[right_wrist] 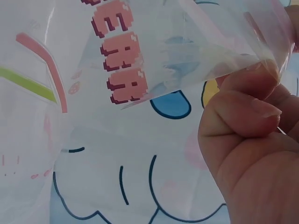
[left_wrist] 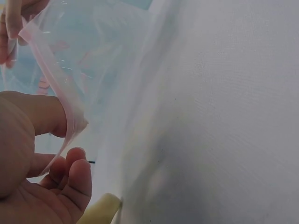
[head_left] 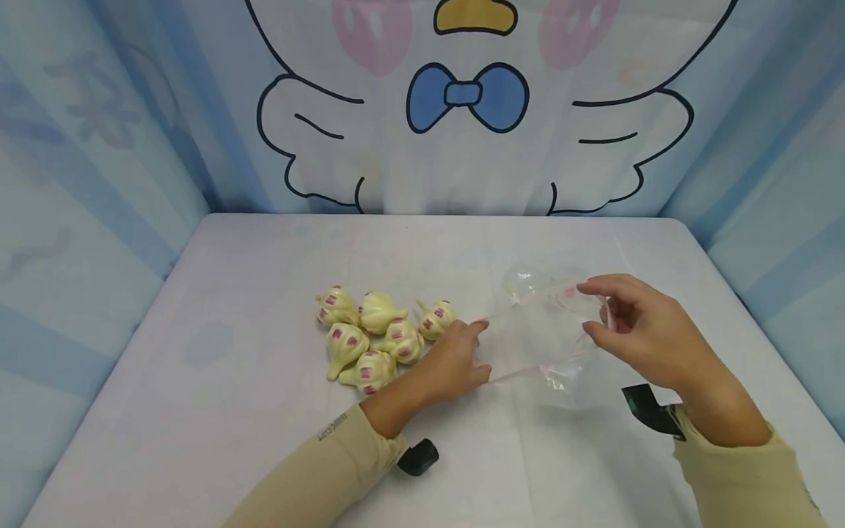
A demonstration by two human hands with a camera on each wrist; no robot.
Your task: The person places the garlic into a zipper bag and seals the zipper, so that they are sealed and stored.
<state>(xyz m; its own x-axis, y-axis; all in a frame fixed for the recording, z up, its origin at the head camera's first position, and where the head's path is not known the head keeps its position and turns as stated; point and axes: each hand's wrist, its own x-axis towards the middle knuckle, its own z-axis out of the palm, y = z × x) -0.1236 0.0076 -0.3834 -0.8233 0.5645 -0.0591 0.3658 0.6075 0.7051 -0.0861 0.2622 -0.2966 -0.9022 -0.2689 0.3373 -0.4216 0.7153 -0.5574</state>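
A clear plastic bag [head_left: 535, 330] with a pink rim [left_wrist: 46, 70] is stretched between my two hands. My left hand [head_left: 452, 359] holds its left side in the head view. In the left wrist view, the thumb reaches past the rim and shows through the film, while curled fingers lie below. On the other side, my right hand [head_left: 643, 334] pinches the bag's edge between thumb and fingers; red lettering [right_wrist: 124, 65] is printed on the film. Just beyond the left hand sit several garlic bulbs [head_left: 346, 343], cream with purple patches, the nearest one [head_left: 436, 320] close by its knuckles.
A white cloth covers the table [head_left: 251, 440]. Behind it hangs a curtain [head_left: 462, 169] with a cartoon figure and a blue bow tie. Pale blue curtains [head_left: 779, 147] flank both sides. Each beige sleeve has a black wrist piece [head_left: 418, 457] at its cuff.
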